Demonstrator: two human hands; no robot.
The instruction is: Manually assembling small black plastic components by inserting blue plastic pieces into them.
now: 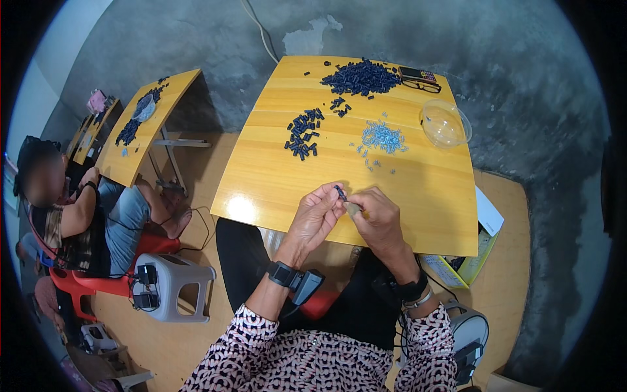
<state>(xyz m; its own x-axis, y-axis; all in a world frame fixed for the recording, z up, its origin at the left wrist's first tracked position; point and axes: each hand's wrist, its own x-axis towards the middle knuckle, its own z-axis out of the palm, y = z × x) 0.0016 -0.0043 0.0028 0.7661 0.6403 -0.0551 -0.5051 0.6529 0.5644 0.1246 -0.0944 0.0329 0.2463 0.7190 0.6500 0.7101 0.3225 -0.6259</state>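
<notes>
Near the front edge of the yellow table [287,183], my left hand [313,219] pinches a small black cylindrical piece [340,193] between thumb and fingers. Close beside it, my right hand [379,219] is closed around a short tool with a yellowish handle [354,209]. The tool's tip points at the black piece; whether they touch I cannot tell, and its kind is mostly hidden by my fingers. Beyond my hands lie a scattered group of black pieces [302,134] and a heap of tiny silvery pieces [383,137].
A large black heap [360,77] is at the far side, beside eyeglasses [421,85] and a dark keypad device [416,73]. A clear round bowl [445,124] stands far right. At left, a person [72,202] sits at another table [171,98], near a grey stool [173,287].
</notes>
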